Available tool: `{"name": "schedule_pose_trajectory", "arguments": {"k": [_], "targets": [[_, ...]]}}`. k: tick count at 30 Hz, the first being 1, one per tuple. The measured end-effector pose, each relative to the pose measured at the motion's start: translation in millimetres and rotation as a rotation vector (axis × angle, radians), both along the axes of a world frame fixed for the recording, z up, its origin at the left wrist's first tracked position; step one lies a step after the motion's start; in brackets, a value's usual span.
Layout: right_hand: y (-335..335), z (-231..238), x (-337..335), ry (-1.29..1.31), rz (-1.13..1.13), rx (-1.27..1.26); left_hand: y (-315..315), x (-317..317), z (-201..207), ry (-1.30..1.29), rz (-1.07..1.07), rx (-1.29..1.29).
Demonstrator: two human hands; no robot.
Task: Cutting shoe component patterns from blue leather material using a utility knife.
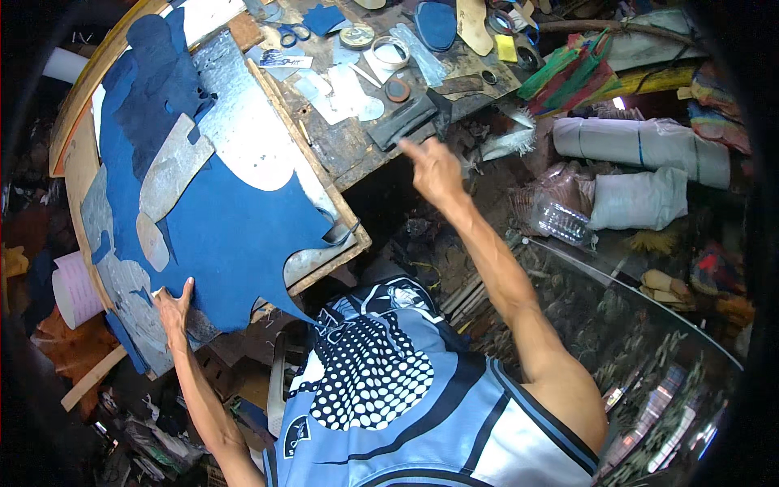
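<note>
A large blue sheet (235, 235), apparently leather, lies over the slanted board on the left, with a ragged lower edge. At that edge my left hand (172, 312) rests with its thumb spread away from the fingers. Across the sheet lies a long grey pattern piece (174, 170), with a smaller rounded piece (152, 242) at its lower end. My right hand (436, 172) is at the front edge of the wooden workbench, beside a black block-like object (403, 123). Its index finger points toward that object while the other fingers curl in; what they hold, if anything, is hidden.
On the wooden bench (324, 146) lie blue-handled scissors (294, 34), tape rolls (391, 53), white pattern pieces (345, 93) and a blue oval piece (436, 24). A wooden rim (296, 134) borders the board. Wrapped rolls (641, 148) and bags (639, 199) stand at right.
</note>
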State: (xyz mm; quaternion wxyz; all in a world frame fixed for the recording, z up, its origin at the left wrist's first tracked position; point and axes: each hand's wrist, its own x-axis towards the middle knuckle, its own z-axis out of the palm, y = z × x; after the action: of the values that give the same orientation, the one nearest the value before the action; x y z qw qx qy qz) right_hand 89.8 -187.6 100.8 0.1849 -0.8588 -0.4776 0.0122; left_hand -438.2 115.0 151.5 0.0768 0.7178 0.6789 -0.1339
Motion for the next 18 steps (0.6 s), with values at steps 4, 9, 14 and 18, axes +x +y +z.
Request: {"name": "schedule_pose_trajectory", "arguments": {"k": [4, 9, 14, 18], "targets": [[0.0, -6.8, 20.5, 0.0, -0.187, 0.108, -3.1, -0.1, 1.8, -0.003, -0.002, 0.017], [3.4, -1.1, 4.7, 0.007, -0.108, 0.048, -2.1, 4.8, -0.7, -0.017, 0.002, 0.02], [4.4, -1.4, -12.7, 0.026, 0.01, 0.063, -2.8, 3.7, -1.8, -0.007, 0.001, 0.022], [-0.5, -6.3, -0.1, 0.027, -0.043, 0.062, -1.6, 6.2, -1.5, -0.037, -0.023, 0.007]]}}
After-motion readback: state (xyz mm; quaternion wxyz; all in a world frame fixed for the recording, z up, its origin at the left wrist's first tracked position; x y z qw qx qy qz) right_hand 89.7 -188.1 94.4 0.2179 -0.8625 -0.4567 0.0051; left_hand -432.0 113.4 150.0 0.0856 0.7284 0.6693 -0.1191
